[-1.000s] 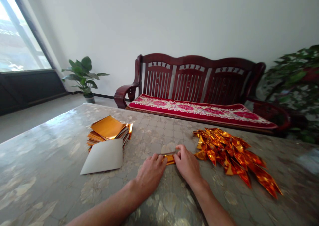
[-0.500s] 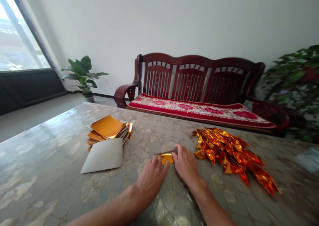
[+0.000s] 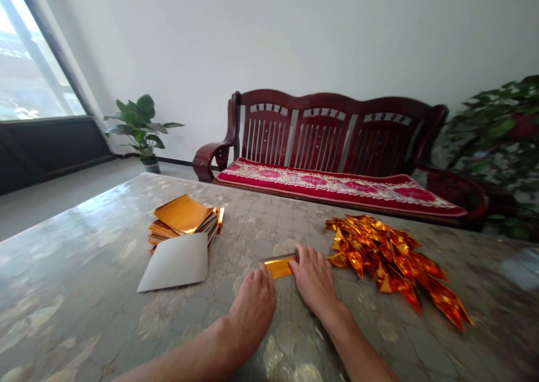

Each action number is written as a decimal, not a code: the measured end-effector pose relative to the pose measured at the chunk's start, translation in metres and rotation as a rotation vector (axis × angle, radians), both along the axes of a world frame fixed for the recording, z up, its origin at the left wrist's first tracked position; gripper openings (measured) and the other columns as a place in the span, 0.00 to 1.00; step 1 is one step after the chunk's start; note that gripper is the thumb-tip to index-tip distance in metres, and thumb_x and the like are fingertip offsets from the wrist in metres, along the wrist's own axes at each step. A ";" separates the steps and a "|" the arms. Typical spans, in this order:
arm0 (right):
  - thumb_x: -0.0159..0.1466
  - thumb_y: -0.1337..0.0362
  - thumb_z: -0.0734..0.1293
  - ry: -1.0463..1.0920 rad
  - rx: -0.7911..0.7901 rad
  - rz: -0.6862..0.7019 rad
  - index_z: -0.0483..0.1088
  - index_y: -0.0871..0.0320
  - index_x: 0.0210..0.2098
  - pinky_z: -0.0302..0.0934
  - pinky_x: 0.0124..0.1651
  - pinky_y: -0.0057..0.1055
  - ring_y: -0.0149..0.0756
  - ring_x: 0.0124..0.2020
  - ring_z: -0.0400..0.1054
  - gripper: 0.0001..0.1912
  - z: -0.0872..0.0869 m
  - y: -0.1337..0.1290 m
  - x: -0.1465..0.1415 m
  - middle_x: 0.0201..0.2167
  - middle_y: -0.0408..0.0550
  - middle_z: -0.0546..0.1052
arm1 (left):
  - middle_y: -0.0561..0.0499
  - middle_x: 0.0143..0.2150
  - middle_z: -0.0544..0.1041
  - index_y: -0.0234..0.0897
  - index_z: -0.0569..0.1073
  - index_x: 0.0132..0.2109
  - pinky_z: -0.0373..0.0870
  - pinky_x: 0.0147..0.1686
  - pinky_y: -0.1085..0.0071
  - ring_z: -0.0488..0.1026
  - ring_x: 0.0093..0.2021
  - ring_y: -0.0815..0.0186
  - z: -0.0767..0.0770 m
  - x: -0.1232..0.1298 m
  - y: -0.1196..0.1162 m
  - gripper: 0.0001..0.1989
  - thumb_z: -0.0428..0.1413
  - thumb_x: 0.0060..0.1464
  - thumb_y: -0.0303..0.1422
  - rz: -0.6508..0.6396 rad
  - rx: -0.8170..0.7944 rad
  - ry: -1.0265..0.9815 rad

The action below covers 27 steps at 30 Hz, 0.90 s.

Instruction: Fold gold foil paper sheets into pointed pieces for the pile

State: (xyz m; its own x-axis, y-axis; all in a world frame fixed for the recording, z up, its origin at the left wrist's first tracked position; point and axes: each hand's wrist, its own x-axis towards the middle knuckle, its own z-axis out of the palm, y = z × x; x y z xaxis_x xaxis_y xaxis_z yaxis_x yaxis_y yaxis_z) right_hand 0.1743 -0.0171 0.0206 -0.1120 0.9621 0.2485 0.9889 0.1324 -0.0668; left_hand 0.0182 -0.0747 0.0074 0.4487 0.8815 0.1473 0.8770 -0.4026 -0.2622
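Note:
A strip of folded gold foil paper (image 3: 279,267) lies on the table between my hands, its shiny face up and a darker edge along its far side. My left hand (image 3: 256,295) is curled closed at the strip's left end, with its fingertips mostly hidden. The strip's right end is under my right hand (image 3: 314,272), whose thumb and fingers close on it. Left of my hands is a fanned stack of gold foil sheets (image 3: 183,213), with a pale sheet (image 3: 177,263) lying face down at its front. To the right spreads a heap of folded, pointed foil pieces (image 3: 379,253).
The table (image 3: 105,247) has a glossy floral cover. Clear plastic (image 3: 522,268) lies at its right edge. Behind the table stands a dark red wooden bench (image 3: 337,129) with a red patterned runner (image 3: 332,185). Potted plants (image 3: 141,124) flank the bench.
My left thumb and fingers have drawn back leftward off the strip's middle, so more of its gold face shows. My right hand has barely moved.

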 end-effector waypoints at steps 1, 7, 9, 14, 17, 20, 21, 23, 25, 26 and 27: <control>0.67 0.61 0.64 0.004 -0.005 0.000 0.65 0.56 0.56 0.55 0.45 0.37 0.47 0.46 0.66 0.18 0.000 0.001 0.001 0.46 0.53 0.74 | 0.28 0.59 0.70 0.24 0.70 0.59 0.67 0.47 0.56 0.69 0.53 0.50 -0.001 -0.001 0.000 0.23 0.49 0.56 0.20 0.010 0.004 0.002; 0.68 0.65 0.61 0.030 -0.014 -0.003 0.66 0.56 0.53 0.55 0.44 0.35 0.43 0.46 0.68 0.14 -0.001 0.007 0.003 0.45 0.52 0.76 | 0.33 0.53 0.75 0.28 0.72 0.56 0.68 0.44 0.60 0.71 0.47 0.53 0.011 -0.008 0.003 0.21 0.50 0.56 0.20 -0.032 -0.029 0.032; 0.68 0.66 0.60 0.048 -0.012 -0.009 0.66 0.56 0.52 0.55 0.44 0.34 0.43 0.46 0.69 0.14 -0.002 0.009 0.004 0.45 0.51 0.77 | 0.34 0.50 0.76 0.28 0.74 0.53 0.69 0.41 0.60 0.72 0.45 0.54 0.016 -0.011 0.003 0.19 0.50 0.56 0.21 -0.057 -0.071 0.030; 0.68 0.67 0.58 0.107 0.000 -0.020 0.66 0.57 0.54 0.56 0.44 0.33 0.42 0.46 0.71 0.15 -0.001 0.012 0.006 0.46 0.52 0.78 | 0.33 0.53 0.74 0.27 0.72 0.56 0.69 0.44 0.59 0.71 0.49 0.52 0.019 -0.009 0.002 0.19 0.49 0.58 0.21 -0.061 -0.086 0.036; 0.69 0.66 0.57 0.173 -0.011 -0.059 0.65 0.58 0.54 0.56 0.45 0.33 0.43 0.45 0.71 0.15 -0.001 0.013 0.007 0.45 0.52 0.78 | 0.33 0.56 0.72 0.27 0.70 0.58 0.69 0.46 0.58 0.70 0.51 0.52 0.016 -0.007 0.002 0.21 0.49 0.58 0.21 -0.044 -0.068 0.028; 0.70 0.66 0.54 0.291 0.003 -0.099 0.65 0.58 0.53 0.57 0.44 0.32 0.41 0.46 0.71 0.16 -0.002 0.013 0.011 0.46 0.52 0.78 | 0.33 0.54 0.73 0.26 0.71 0.57 0.69 0.46 0.59 0.71 0.50 0.52 0.015 -0.005 0.001 0.19 0.49 0.59 0.21 -0.037 -0.063 0.006; 0.69 0.66 0.54 0.332 0.034 -0.096 0.65 0.58 0.53 0.57 0.44 0.32 0.41 0.47 0.71 0.15 -0.002 0.013 0.013 0.47 0.51 0.77 | 0.33 0.53 0.74 0.26 0.71 0.56 0.70 0.46 0.60 0.71 0.49 0.52 0.015 -0.005 0.001 0.19 0.49 0.59 0.21 -0.037 -0.059 -0.004; 0.69 0.66 0.55 0.378 0.117 -0.044 0.67 0.58 0.49 0.57 0.46 0.31 0.39 0.47 0.70 0.14 -0.003 0.010 0.015 0.46 0.50 0.77 | 0.34 0.51 0.74 0.25 0.71 0.55 0.70 0.45 0.59 0.70 0.48 0.52 0.016 -0.004 0.002 0.18 0.50 0.59 0.22 -0.034 -0.052 -0.026; 0.69 0.65 0.57 0.361 0.176 0.082 0.69 0.56 0.43 0.56 0.47 0.31 0.38 0.44 0.69 0.10 -0.002 0.004 0.016 0.41 0.48 0.77 | 0.36 0.50 0.74 0.27 0.72 0.54 0.71 0.43 0.60 0.71 0.46 0.53 0.018 -0.003 0.004 0.16 0.50 0.59 0.23 -0.032 -0.061 -0.052; 0.69 0.65 0.58 0.337 0.184 0.159 0.70 0.56 0.39 0.56 0.47 0.32 0.38 0.43 0.68 0.10 -0.001 0.002 0.016 0.38 0.47 0.76 | 0.37 0.49 0.74 0.29 0.72 0.53 0.71 0.43 0.60 0.71 0.45 0.54 0.018 -0.003 0.006 0.15 0.50 0.59 0.23 -0.032 -0.071 -0.067; 0.68 0.65 0.59 0.313 0.183 0.228 0.71 0.55 0.36 0.56 0.47 0.32 0.38 0.42 0.67 0.09 0.000 -0.001 0.015 0.35 0.46 0.76 | 0.38 0.48 0.74 0.30 0.72 0.53 0.71 0.42 0.60 0.71 0.45 0.54 0.019 -0.003 0.008 0.15 0.50 0.60 0.23 -0.037 -0.083 -0.082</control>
State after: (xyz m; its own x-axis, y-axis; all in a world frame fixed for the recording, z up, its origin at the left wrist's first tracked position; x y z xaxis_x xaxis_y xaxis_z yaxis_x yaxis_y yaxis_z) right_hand 0.1890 -0.0181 0.0203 -0.2088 0.8583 0.4687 0.8685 0.3831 -0.3146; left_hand 0.0157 -0.0664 0.0264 0.4703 0.8754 0.1120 0.8785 -0.4522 -0.1541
